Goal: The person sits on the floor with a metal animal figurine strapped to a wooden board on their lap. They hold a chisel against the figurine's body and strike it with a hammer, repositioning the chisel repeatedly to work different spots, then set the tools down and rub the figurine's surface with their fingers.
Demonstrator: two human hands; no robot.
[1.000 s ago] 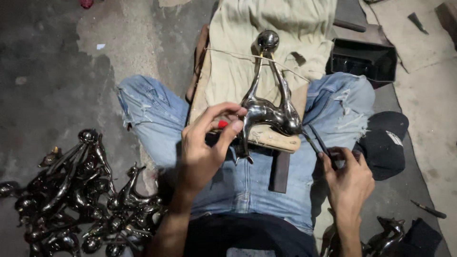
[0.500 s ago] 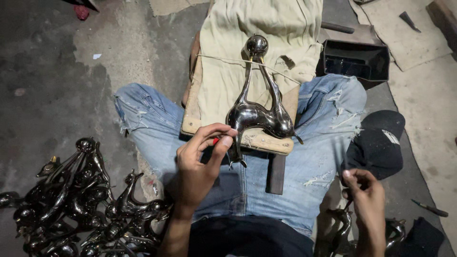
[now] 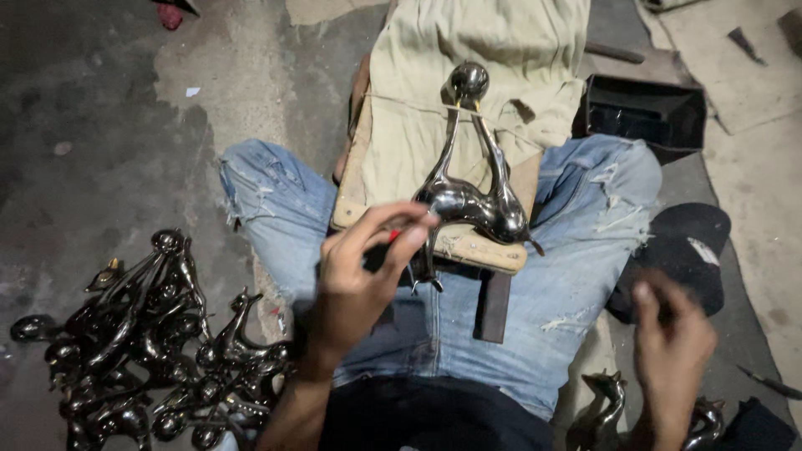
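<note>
A polished dark metal figurine (image 3: 468, 200), long-necked with a round knob at its top, is lying on a cloth-covered wooden board (image 3: 468, 246) across the person's jeans-clad knees. The left hand (image 3: 363, 280) is pinching its lower end with curled fingers, something small and red showing between them. The right hand (image 3: 668, 351) is hanging blurred near a black cap (image 3: 685, 250); whether it is gripping anything is unclear. More figurines (image 3: 142, 342) are piling on the stained concrete floor (image 3: 92, 142).
</note>
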